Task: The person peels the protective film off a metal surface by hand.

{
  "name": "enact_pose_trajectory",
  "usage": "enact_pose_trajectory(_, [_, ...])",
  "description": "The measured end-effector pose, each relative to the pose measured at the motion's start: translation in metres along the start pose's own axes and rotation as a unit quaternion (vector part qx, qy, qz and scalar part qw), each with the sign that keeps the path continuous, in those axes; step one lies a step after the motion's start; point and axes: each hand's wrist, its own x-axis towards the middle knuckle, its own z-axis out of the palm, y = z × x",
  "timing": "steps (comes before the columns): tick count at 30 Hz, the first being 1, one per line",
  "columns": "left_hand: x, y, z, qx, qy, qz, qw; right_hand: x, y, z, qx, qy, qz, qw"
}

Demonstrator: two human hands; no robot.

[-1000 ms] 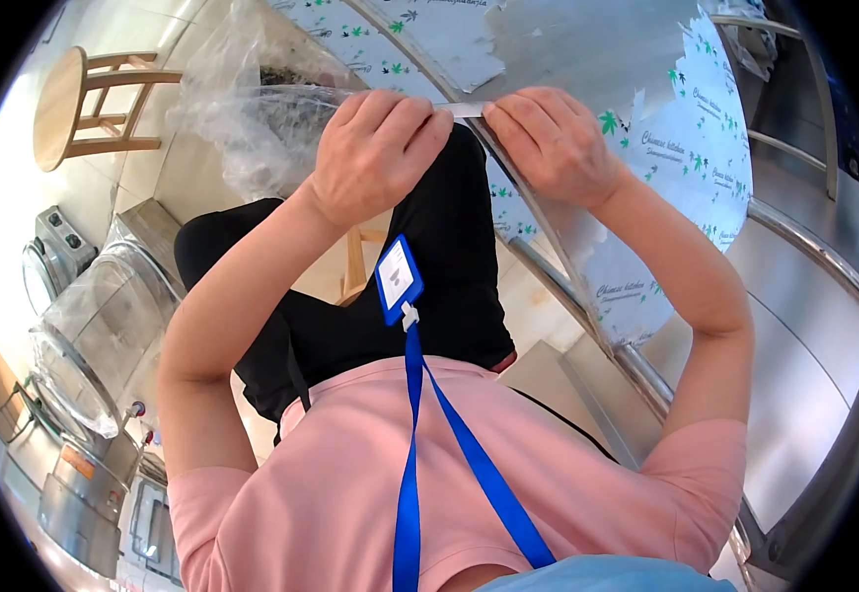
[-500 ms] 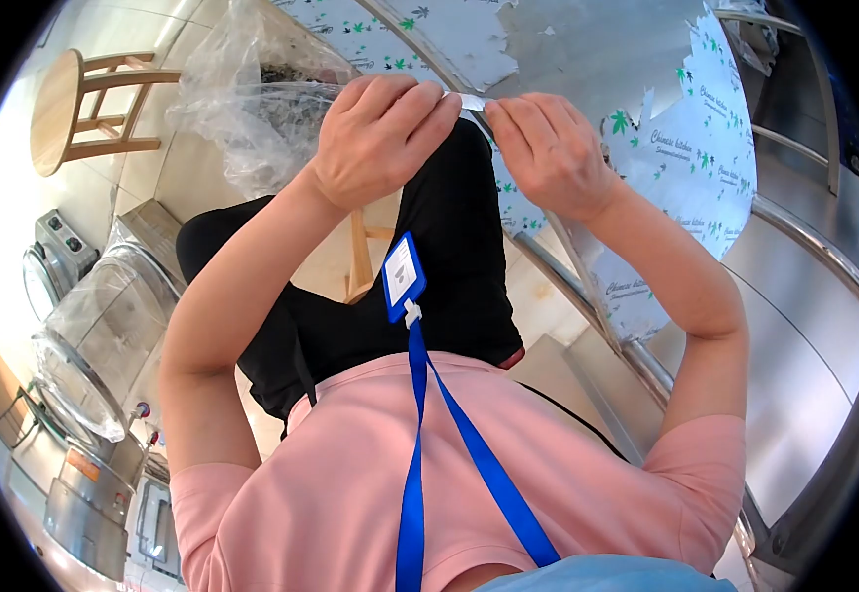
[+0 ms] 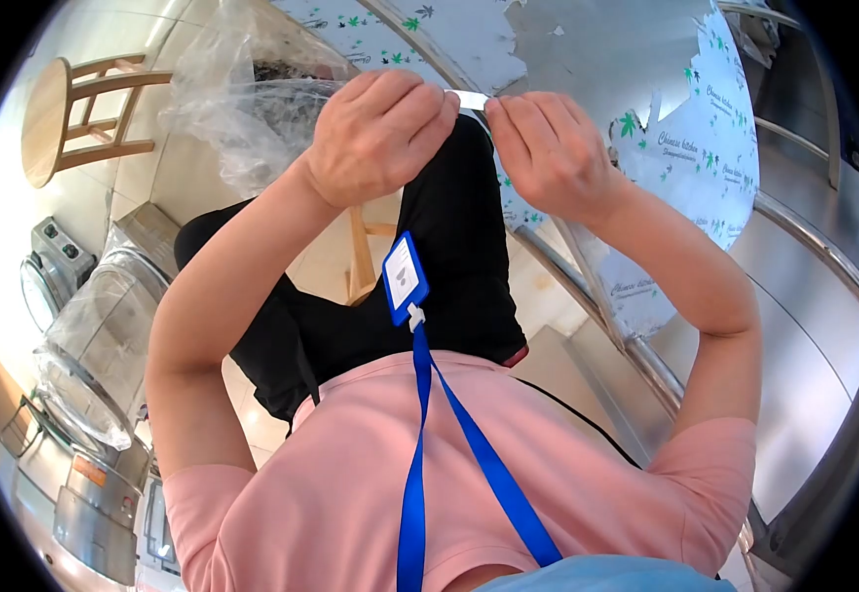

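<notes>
A short, narrow white strip [image 3: 470, 101] stretches between my two hands; whether it is film, tape or paper I cannot tell. My left hand [image 3: 378, 133] is closed on its left end, fingers curled and knuckles up. The other end is pinched by my right hand [image 3: 551, 148], with the thumb mostly hidden. Both hands are raised above my knee. Beyond them lies a metal surface [image 3: 587, 59], partly covered by white protective film [image 3: 691, 148] printed with green leaves and "Chinese kitchen"; the film's edge is torn and ragged.
Clear crumpled plastic [image 3: 242, 109] lies beyond my left hand. A wooden stool [image 3: 49, 123] stands at far left, above plastic-wrapped steel equipment [image 3: 94, 345]. Metal tubing [image 3: 651, 370] runs along my right. A badge [image 3: 405, 279] hangs from my blue lanyard.
My hands have drawn slightly apart, and a little more of the white strip shows between them. My elbows have spread outward slightly.
</notes>
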Motion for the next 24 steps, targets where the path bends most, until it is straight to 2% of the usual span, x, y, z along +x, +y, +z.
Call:
enact_pose_trajectory(12, [0.006, -0.018, 0.001, -0.01, 0.006, 0.027, 1.0, 0.004, 0.002, 0.009, -0.006, 0.01, 0.022, 1.0])
enact_pose_trajectory(22, [0.01, 0.017, 0.014, -0.017, 0.021, -0.001, 1.0, -0.018, 0.011, -0.013, 0.036, -0.029, 0.043, 0.998])
enact_pose_trajectory(24, [0.012, 0.023, 0.014, -0.015, -0.004, -0.016, 1.0, -0.019, 0.016, -0.014, 0.036, -0.028, 0.035, 0.998])
